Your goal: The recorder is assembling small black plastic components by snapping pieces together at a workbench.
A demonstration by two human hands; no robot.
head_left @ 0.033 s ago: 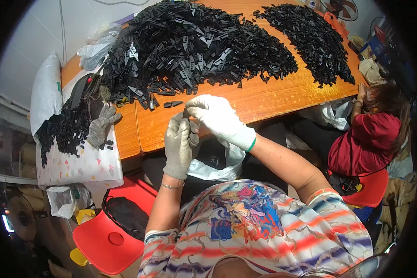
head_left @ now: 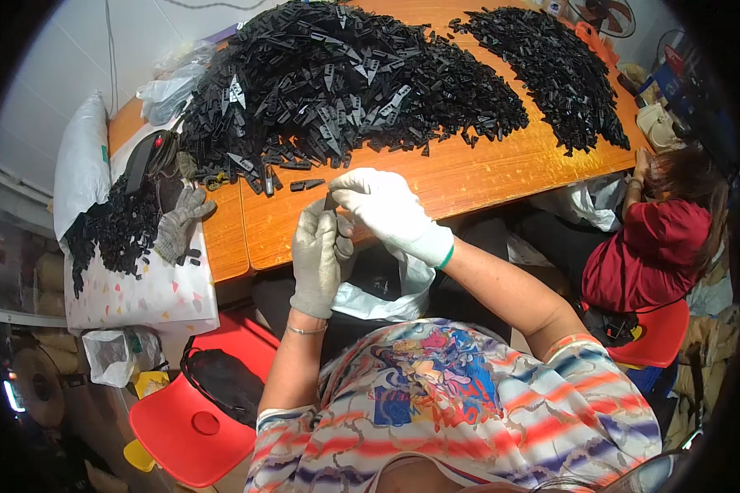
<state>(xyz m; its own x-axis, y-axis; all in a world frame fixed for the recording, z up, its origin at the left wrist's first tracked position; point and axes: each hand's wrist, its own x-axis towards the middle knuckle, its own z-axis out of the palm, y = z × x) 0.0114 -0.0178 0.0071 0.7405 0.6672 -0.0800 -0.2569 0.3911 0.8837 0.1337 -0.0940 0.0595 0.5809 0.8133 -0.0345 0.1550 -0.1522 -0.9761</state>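
Observation:
Both my hands wear work gloves and meet just off the table's front edge. My left hand (head_left: pixel 319 255), in a greyish glove, is closed with its fingertips on a small black plastic piece (head_left: pixel 330 200). From the right, my right hand (head_left: pixel 386 210), in a white glove with a green cuff edge, pinches the same piece. Most of that piece is hidden by the fingers. Beyond my hands rises a large heap of black plastic pieces (head_left: pixel 329 82), narrow and some pointed. One loose black piece (head_left: pixel 307 185) lies on the wood close to my fingers.
The wooden table (head_left: pixel 460 185) carries a second black heap (head_left: pixel 551 74) at the right. At the left lie more black bits (head_left: pixel 115 234) and a grey glove (head_left: pixel 177 226). A white bag (head_left: pixel 390 304) hangs below my hands. A red chair (head_left: pixel 201 431) stands left; a person in red (head_left: pixel 649 255) sits right.

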